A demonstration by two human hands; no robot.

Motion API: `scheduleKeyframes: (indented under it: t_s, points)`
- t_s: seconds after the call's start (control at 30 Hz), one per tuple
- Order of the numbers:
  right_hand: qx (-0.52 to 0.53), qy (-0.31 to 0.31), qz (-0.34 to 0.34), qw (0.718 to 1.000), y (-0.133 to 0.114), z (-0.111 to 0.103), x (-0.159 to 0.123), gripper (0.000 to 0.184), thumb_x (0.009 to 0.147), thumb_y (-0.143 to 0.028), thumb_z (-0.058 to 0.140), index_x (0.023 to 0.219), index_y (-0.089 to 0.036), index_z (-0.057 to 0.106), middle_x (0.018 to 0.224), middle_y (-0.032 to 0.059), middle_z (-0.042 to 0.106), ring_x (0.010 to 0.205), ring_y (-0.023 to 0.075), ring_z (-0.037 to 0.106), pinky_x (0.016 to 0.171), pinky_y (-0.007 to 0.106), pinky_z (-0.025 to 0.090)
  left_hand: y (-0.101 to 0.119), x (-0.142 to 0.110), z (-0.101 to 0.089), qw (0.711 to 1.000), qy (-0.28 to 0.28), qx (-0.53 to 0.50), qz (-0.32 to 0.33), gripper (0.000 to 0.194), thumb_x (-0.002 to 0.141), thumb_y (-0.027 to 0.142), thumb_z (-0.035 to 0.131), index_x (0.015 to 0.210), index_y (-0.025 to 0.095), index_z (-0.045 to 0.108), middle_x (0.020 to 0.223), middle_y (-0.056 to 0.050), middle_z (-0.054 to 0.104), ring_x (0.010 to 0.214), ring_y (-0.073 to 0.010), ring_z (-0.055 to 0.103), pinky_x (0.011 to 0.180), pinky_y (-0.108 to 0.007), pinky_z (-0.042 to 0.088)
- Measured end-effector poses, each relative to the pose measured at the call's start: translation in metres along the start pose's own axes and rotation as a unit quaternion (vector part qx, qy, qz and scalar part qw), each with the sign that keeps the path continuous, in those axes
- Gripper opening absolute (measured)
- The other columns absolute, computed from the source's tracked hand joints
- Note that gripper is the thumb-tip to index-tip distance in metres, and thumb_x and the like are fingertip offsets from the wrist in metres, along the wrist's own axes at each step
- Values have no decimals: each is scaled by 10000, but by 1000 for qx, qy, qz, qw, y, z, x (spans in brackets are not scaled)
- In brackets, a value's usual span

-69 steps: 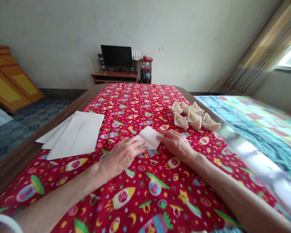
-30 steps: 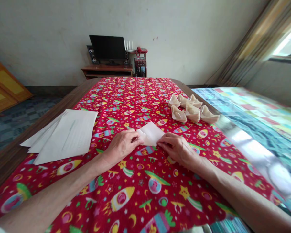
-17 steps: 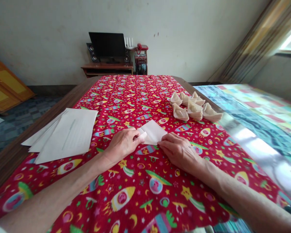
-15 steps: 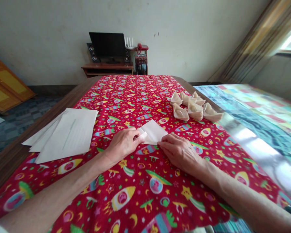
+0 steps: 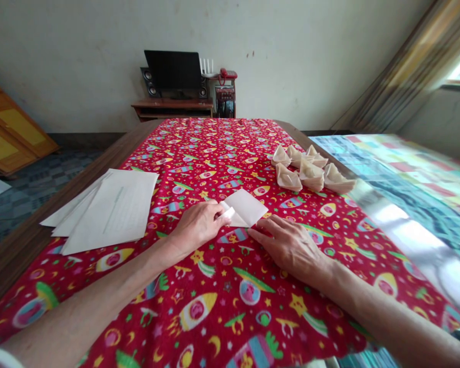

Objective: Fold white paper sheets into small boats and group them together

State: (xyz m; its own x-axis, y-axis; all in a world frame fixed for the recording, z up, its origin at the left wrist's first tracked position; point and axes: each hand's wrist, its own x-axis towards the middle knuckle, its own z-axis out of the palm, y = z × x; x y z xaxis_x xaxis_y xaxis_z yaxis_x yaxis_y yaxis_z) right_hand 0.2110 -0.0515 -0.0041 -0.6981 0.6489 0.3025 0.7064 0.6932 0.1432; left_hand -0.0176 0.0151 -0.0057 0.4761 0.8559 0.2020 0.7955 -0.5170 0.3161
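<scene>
my left hand [image 5: 201,222] has thumb and fingertips pinching a narrow folded flap on the left side of a small white paper [image 5: 248,205]. the paper lies in front of me, near the middle of the cloth's width, between my two hands, a corner pointing away from me and a crease showing near the flap. my right hand [image 5: 293,250] is laid low on the red cloth [image 5: 230,301], palm down, thumb and forefinger parted, with their tips at the paper's near right side; i can't tell whether they touch it.

to my left, a fanned stack of larger sheets [image 5: 113,204] lies partly on the cloth and partly over the bare wood of the table [image 5: 117,145]. green marks show on the top one. beyond my right hand, folded paper shapes [image 5: 310,175] with pointed corners sit close together in two rows, some looking nested several deep.

past the table's far end, a dark screen [image 5: 173,70] stands on a small desk [image 5: 172,104], and a red telephone [image 5: 228,75] is just right of it.
</scene>
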Motion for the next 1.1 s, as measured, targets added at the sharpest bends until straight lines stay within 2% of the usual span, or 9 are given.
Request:
scheduleKeyframes:
  t_s: [0.17, 0.5, 0.73, 1.1]
  points:
    - [-8, -20, 2, 1000, 0, 0, 0, 248, 931, -206, 443, 1134, -176, 582, 973, 81, 590, 857, 189, 510, 685, 294, 443, -1, 1, 1, 1000, -2, -3, -7, 226, 834, 351, 529, 685, 198, 605, 724, -10, 603, 668, -146, 564, 565, -245, 308]
    - [-11, -16, 3, 1000, 0, 0, 0, 256, 925, -200, 455, 1155, -168, 563, 962, 81, 586, 853, 194, 511, 685, 296, 448, -3, 1, 4, 1000, 4, -12, -9, 210, 809, 349, 568, 667, 195, 590, 700, 1, 583, 633, -138, 544, 559, -242, 305]
    - [-11, -46, 27, 999, 0, 2, 1, 282, 929, -197, 452, 1193, -199, 553, 988, 72, 578, 859, 181, 516, 694, 277, 449, -5, 2, 5, 1000, 6, -4, 0, 229, 813, 356, 569, 655, 191, 578, 684, 4, 565, 632, -135, 539, 559, -244, 299]
    - [14, -47, 43, 998, -1, -1, 5, 260, 932, -197, 432, 1128, -216, 602, 988, 69, 574, 854, 175, 517, 648, 265, 429, -5, 2, 6, 1000, 24, -9, -5, 234, 797, 367, 583, 646, 190, 602, 686, -1, 583, 634, -138, 548, 567, -249, 310]
